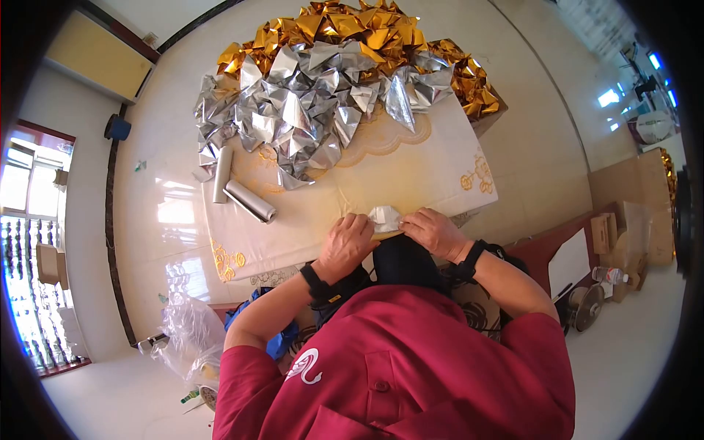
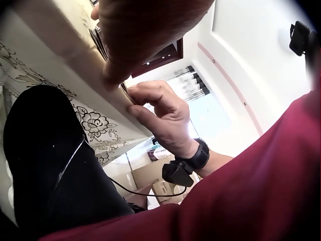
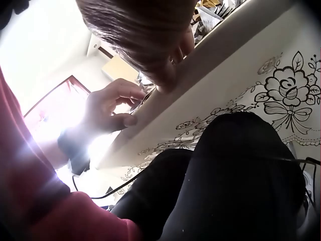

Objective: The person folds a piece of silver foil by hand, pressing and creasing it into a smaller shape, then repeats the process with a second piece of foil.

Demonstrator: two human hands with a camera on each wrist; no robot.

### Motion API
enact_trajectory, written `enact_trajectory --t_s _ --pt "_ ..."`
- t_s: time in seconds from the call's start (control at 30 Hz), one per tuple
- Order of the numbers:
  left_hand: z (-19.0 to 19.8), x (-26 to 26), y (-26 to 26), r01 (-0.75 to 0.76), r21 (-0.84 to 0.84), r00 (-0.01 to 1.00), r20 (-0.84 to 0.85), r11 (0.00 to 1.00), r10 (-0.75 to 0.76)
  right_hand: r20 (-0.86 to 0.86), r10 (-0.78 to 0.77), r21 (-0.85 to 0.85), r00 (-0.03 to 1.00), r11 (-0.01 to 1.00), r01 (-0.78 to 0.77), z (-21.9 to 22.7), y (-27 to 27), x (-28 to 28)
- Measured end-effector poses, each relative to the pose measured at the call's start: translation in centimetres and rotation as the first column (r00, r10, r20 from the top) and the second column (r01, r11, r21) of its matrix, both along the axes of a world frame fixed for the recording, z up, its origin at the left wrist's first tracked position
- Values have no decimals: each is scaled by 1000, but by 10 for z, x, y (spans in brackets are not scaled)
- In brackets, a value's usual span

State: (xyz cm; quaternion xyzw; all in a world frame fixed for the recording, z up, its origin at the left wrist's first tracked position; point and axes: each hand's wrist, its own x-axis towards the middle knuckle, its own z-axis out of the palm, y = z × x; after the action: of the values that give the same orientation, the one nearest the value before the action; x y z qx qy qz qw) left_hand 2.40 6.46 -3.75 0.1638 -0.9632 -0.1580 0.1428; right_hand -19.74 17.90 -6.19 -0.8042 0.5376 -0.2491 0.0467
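Red fabric of the person's shirt (image 1: 411, 367) fills the bottom of the head view, with both forearms reaching forward from it to the near edge of the table. Between the two hands lies a small folded piece of silver foil paper (image 1: 384, 217), sitting right at that near edge on the cream tablecloth with gold scroll patterns (image 1: 411, 172). The left hand (image 1: 346, 243) has its fingers curled down onto the foil's left side, pinching it against the table edge; the right hand (image 1: 433, 231) does the same on the right side, its thumb hooked under the edge in the left wrist view (image 2: 168, 118). Each wrist wears a black strap.

Farther up the cloth, to the left, two silver foil rolls (image 1: 238, 189) lie near each other. Beyond them a large heap of crumpled silver folded foil shapes (image 1: 308, 110) spreads across the table, and behind it a heap of gold folded foil shapes (image 1: 367, 33) reaches the far edge. A clear plastic bag (image 1: 187, 334) sits on the floor at the person's left.
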Motion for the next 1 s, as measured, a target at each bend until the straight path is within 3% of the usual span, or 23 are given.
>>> enact_trajectory --t_s 0.17,0.37,0.5,0.63,0.73,1.0 --pt "-8 0 6 11 -51 998 -58 999 -14 22 59 -26 998 998 -59 5 -1 -4" --pt "-12 -7 -7 -11 -134 996 -90 991 -1 220 -199 -13 955 978 207 31 -19 -3" --pt "5 -33 -30 -200 120 938 -263 972 225 487 -373 136 790 926 353 45 -43 -13" --pt "22 -61 -52 -337 422 916 -62 842 397 671 -465 287 577 881 376 25 -75 -38" --pt "9 -84 -74 -402 489 901 58 774 431 622 -525 346 581 850 397 9 -102 -63" --pt "-26 -111 -100 -423 166 904 13 891 426 372 -623 449 688 770 454 -7 -141 -90"
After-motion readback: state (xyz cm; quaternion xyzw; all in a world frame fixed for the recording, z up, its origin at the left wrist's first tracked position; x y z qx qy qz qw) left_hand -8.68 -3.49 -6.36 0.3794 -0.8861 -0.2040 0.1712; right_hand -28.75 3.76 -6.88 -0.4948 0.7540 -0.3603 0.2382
